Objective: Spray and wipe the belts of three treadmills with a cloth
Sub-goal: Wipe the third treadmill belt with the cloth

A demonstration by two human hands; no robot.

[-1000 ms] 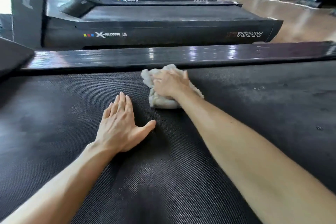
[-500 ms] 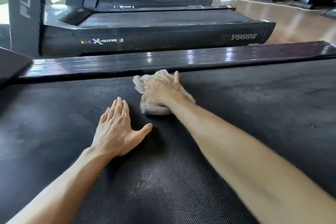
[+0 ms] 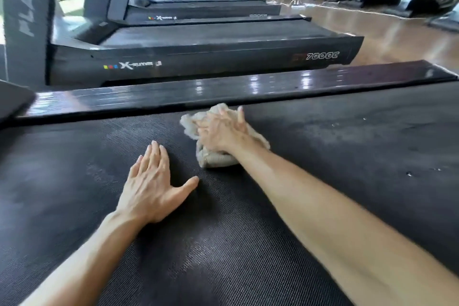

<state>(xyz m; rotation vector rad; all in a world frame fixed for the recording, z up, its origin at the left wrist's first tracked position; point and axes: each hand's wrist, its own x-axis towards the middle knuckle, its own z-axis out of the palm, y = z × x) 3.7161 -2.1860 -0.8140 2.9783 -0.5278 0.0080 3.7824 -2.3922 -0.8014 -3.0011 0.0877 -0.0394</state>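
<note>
On the black ribbed treadmill belt (image 3: 248, 243), close to its far edge: a crumpled off-white cloth (image 3: 218, 159), pressed flat beneath the right hand (image 3: 221, 131). Fingers of that hand spread over the top of the wad and curled lightly into it — a loose grip bearing down on the fabric rather than a pinch. Cloth bunched under the palm and peeking out past the fingertips on the far side, at the left of the knuckles, and below the wrist on the near side. Just beyond it, the glossy black side rail (image 3: 248, 87) of the same treadmill, nearly touching the cloth's far fringe.

Nearer and to the left, the left hand (image 3: 151, 186), empty, laid palm-down on the belt with four fingers together and thumb splayed toward the cloth; thumb tip near the wad but apart from it. Both forearms bare, stretched forward from the bottom of the view.

To the right of the cloth, a paler, dusty patch on the belt with a few small specks. Behind the rail — a row of further black treadmills (image 3: 198, 57), the nearest marked "7000C", on a shiny brown floor (image 3: 397, 40).
</note>
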